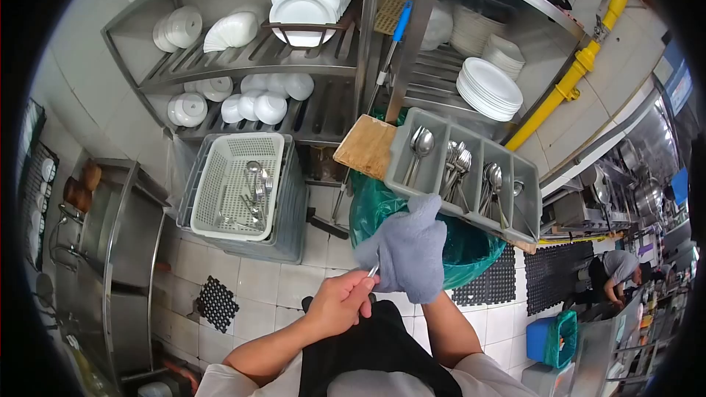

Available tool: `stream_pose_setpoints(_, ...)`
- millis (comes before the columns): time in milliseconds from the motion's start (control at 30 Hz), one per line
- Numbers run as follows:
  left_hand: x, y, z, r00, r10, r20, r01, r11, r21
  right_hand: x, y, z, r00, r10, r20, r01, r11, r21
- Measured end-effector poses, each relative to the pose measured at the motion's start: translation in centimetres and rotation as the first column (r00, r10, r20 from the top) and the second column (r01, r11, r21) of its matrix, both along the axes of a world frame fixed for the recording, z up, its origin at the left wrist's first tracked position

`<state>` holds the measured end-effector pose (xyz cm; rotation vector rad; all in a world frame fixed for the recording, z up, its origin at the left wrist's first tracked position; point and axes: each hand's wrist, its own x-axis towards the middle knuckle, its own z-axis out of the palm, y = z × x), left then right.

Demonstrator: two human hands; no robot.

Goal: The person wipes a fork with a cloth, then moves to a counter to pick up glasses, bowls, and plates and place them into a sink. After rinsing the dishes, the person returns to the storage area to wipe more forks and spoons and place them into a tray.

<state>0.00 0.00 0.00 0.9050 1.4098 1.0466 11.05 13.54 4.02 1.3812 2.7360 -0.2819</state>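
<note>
Left hand (344, 303): thumb and fingers closed on a thin metal utensil (373, 270), its far end at the cloth. Right hand (421, 268): covered by a grey cloth (401, 241); finger position cannot be told. Hands close together, both in front of the black apron (360, 345).

Cutlery tray (435, 202): grey, four compartments side by side, just beyond the cloth, set at a slant. Spoons (422, 148) in the leftmost compartment; more metal cutlery in the other three. Wooden board (365, 147) at the tray's left end. Green bag (471, 268) below the tray, partly behind the cloth.

White basket (204, 202): left of the tray and well apart from it, on top of stacked grey crates (288, 228); loose spoons and forks (257, 192) lie inside, mostly toward its right side. White plates (303, 18) and bowls (269, 106) on the metal shelves (243, 70) beyond.
</note>
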Motion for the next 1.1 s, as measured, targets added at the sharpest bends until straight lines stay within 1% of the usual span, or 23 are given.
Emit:
stream_pose_setpoints(33,-0.1,-0.1,0.0,1.000,-0.028,0.015,0.028,0.999,-0.032,0.9,0.5,-1.6,0.974,0.107,-0.200,-0.061,0.972,0.225)
stream_pose_setpoints(67,-0.2,-0.2,-0.1,0.998,-0.057,0.029,0.059,0.996,-0.063,1.7,1.0,-2.7,0.898,0.249,-0.362,-0.068,0.893,0.446)
stream_pose_setpoints(100,-1.7,-0.5,-0.3,0.998,-0.059,0.006,0.059,0.996,-0.064,1.3,1.5,-3.8,0.890,0.248,-0.382,-0.057,0.893,0.447)
stream_pose_setpoints(167,-1.9,-1.0,-1.0,0.998,0.055,0.031,-0.054,0.998,-0.034,2.6,2.3,-4.7,0.876,0.112,-0.470,-0.046,0.988,0.149)
stream_pose_setpoints(200,-1.8,-1.0,-1.0,0.998,0.055,0.040,-0.054,0.998,-0.034,1.2,0.3,2.4,0.969,0.104,-0.225,-0.064,0.982,0.178)
stream_pose_setpoints(233,-1.8,-0.8,-1.0,0.996,0.065,0.062,-0.064,0.998,-0.025,0.6,0.2,1.3,0.970,0.105,-0.219,-0.063,0.980,0.188)
stream_pose_setpoints(300,-1.9,-0.3,-0.8,0.995,0.064,0.072,-0.063,0.998,-0.014,0.1,-0.4,-2.1,0.889,0.058,-0.454,0.160,0.890,0.428)
stream_pose_setpoints(367,-1.0,0.4,-1.0,0.994,0.017,0.107,-0.022,0.999,0.048,0.7,-2.4,-1.9,0.853,0.166,-0.495,-0.109,0.984,0.143)
stream_pose_setpoints(400,-0.8,0.7,-1.8,0.998,-0.022,0.052,0.020,0.999,0.039,1.1,-2.4,-2.7,0.855,0.157,-0.494,-0.090,0.984,0.157)
stream_pose_setpoints(467,-0.6,1.0,-1.3,0.999,-0.023,0.029,0.021,0.996,0.083,1.8,-1.6,-4.7,0.662,0.176,-0.729,-0.299,0.953,-0.041)
stream_pose_setpoints(500,-0.5,1.0,-1.0,1.000,-0.001,0.012,0.000,0.994,0.112,1.9,-1.3,-3.2,0.659,0.166,-0.734,-0.280,0.960,-0.034)
stream_pose_setpoints(567,-0.8,0.6,-1.0,0.999,-0.033,-0.017,0.035,0.994,0.106,2.0,-0.3,1.5,0.842,0.257,-0.474,-0.193,0.965,0.179)
stream_pose_setpoints(600,-0.9,0.3,-1.2,0.997,-0.069,-0.031,0.072,0.989,0.132,2.3,0.3,1.7,0.842,0.245,-0.480,-0.176,0.967,0.184)
stream_pose_setpoints(667,-0.6,0.3,-1.5,0.993,-0.106,-0.045,0.112,0.981,0.158,3.0,1.4,1.4,0.705,0.373,-0.604,-0.155,0.911,0.382)
stream_pose_setpoints(700,-0.5,0.4,-1.5,0.990,-0.119,-0.073,0.129,0.979,0.159,3.0,1.4,0.7,0.704,0.371,-0.605,-0.153,0.912,0.381)
stream_pose_setpoints(733,-0.3,0.4,-1.5,0.986,-0.130,-0.100,0.145,0.977,0.157,2.9,1.1,-0.3,0.848,0.239,-0.472,-0.070,0.935,0.348)
stream_pose_setpoints(767,-0.1,0.4,-1.5,0.982,-0.141,-0.128,0.160,0.975,0.156,2.8,0.6,-1.1,0.944,0.091,-0.316,0.020,0.944,0.330)
stream_pose_setpoints(800,0.1,0.7,-1.4,0.982,-0.140,-0.129,0.160,0.975,0.154,3.0,0.1,-1.5,0.944,0.091,-0.318,0.020,0.944,0.329)
stream_pose_setpoints(867,0.6,1.9,-1.3,0.974,-0.100,-0.201,0.135,0.977,0.168,3.2,-0.7,-2.2,0.920,0.145,-0.364,-0.091,0.983,0.162)
stream_pose_setpoints(967,1.9,2.6,-1.9,0.980,-0.083,-0.182,0.117,0.976,0.186,4.2,-2.2,-3.5,0.876,0.206,-0.435,-0.271,0.958,-0.093)
stream_pose_setpoints(1000,2.2,2.8,-2.2,0.980,-0.081,-0.184,0.116,0.976,0.187,4.3,-2.6,-4.1,0.755,0.106,-0.647,-0.252,0.958,-0.137)
stream_pose_setpoints(1033,2.5,3.0,-2.6,0.977,-0.098,-0.188,0.133,0.974,0.183,4.7,-2.2,-4.4,0.752,0.108,-0.650,-0.255,0.957,-0.135)
stream_pose_setpoints(1100,3.1,3.5,-2.5,0.975,-0.106,-0.194,0.141,0.974,0.175,5.5,-1.1,-4.3,0.772,0.245,-0.587,-0.334,0.941,-0.047)
